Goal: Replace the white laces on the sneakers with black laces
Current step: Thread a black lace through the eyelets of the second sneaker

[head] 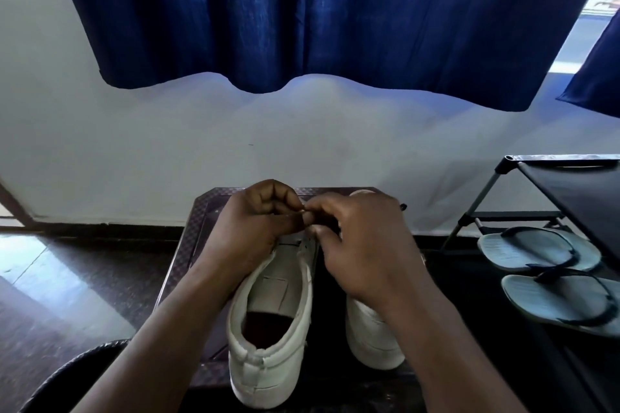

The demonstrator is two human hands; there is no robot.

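Two white sneakers stand side by side on a small dark table (188, 245), heels toward me. The left sneaker (271, 318) shows its open collar, tongue and several eyelets. My forearm partly covers the right sneaker (372, 335). My left hand (255, 228) and my right hand (362, 245) meet over the front of the left sneaker, fingertips pinched together on a thin lace (303, 209). The lace's colour is hard to tell, and most of it is hidden by my fingers. A small dark lace end (403, 207) pokes out beyond my right hand.
A black shoe rack (570, 184) stands at the right with a pair of pale blue flip-flops (543, 275) on a lower shelf. A white wall and a hanging blue curtain (318, 17) are behind the table. Glossy floor lies to the left; a dark rounded edge (67, 375) sits bottom left.
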